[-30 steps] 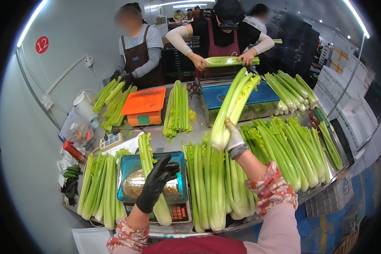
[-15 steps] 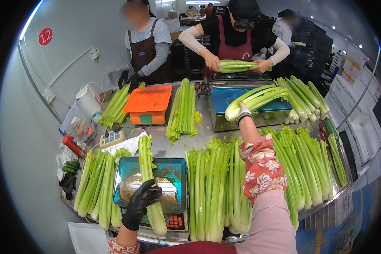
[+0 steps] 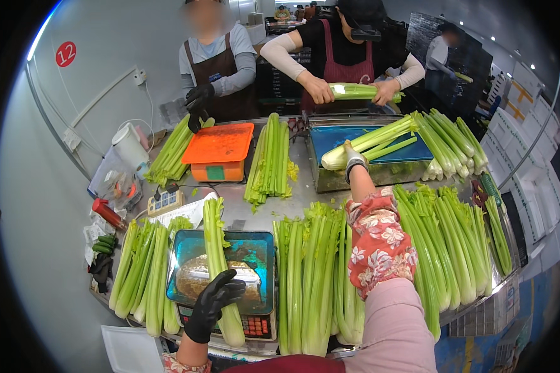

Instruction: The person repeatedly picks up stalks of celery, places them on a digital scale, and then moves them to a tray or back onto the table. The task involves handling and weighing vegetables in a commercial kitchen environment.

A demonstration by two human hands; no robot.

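Observation:
My left hand (image 3: 216, 304), in a black glove, has its fingers curled over the lower part of a celery bunch (image 3: 216, 248). That bunch lies slantwise across a scale (image 3: 190, 261) with a blue-edged, shiny pan, its thick base jutting over the keypad. Stretched far forward, my right hand (image 3: 354, 158) wears a pale glove and grips another celery bunch (image 3: 379, 138) near its base. This bunch lies slanted over a blue-topped platform (image 3: 336, 135); my fingers are partly hidden. A separate thin celery stalk (image 3: 392, 147) lies just beside it on the platform.
Rows of celery (image 3: 308, 273) fill the near table right of the scale, with more celery (image 3: 140, 267) at its left. An orange scale (image 3: 221, 146) stands beyond. Across the table, one person holds celery (image 3: 358, 91); another's black-gloved hand (image 3: 199, 102) hovers by stalks.
My right hand and its celery have shifted slightly left and down, and a loose stalk shows beside it. The black-gloved co-worker's hand has risen. My left hand stays nearly in place.

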